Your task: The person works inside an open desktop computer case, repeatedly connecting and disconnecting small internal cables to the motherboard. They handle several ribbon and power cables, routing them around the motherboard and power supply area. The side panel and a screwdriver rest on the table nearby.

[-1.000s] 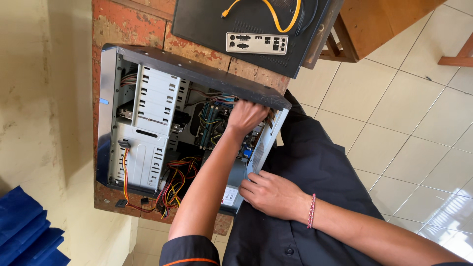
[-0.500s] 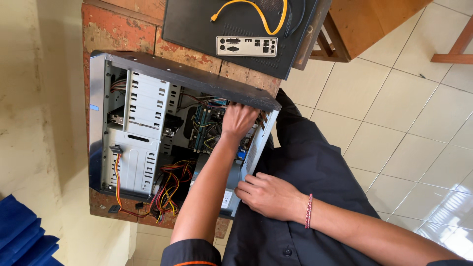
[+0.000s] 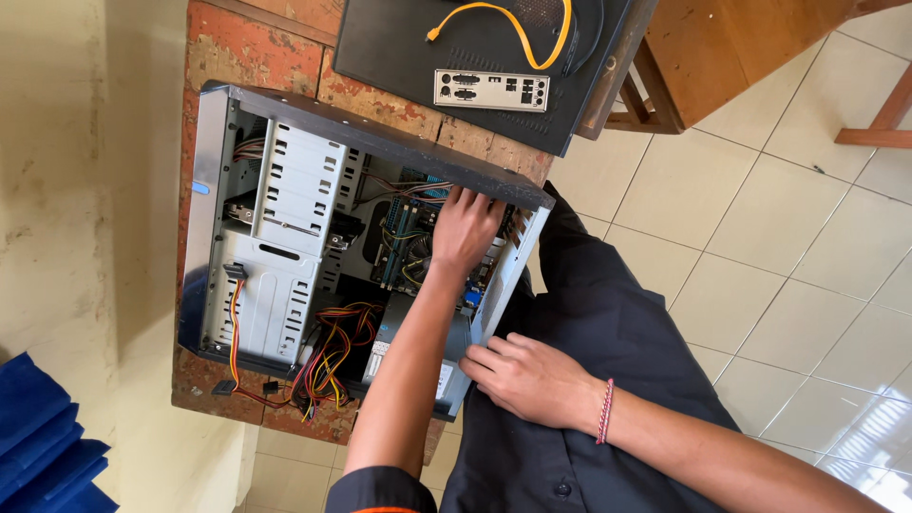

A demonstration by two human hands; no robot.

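Case (image 3: 285, 237) lay open; left hand (image 3: 465, 233) reached inside at 12 o'clock, grip unclear, maybe on motherboard (image 3: 404, 242). Right hand (image 3: 532, 380) rested flat, empty, bracing case edge. Best worked gently, clear of wires (image 3: 328, 356).

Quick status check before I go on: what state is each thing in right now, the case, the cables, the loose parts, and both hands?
Computer case: side open, lying on the wooden table.
Left hand: reached inside the case, over the circuit board.
Right hand: flat against the case's near edge, holding nothing.
Power wires: loose bundle spilling over the case's rim.
Side panel: detached, lying on the table.
Port plate: loose on the panel.
Yellow cable: unplugged at one end.
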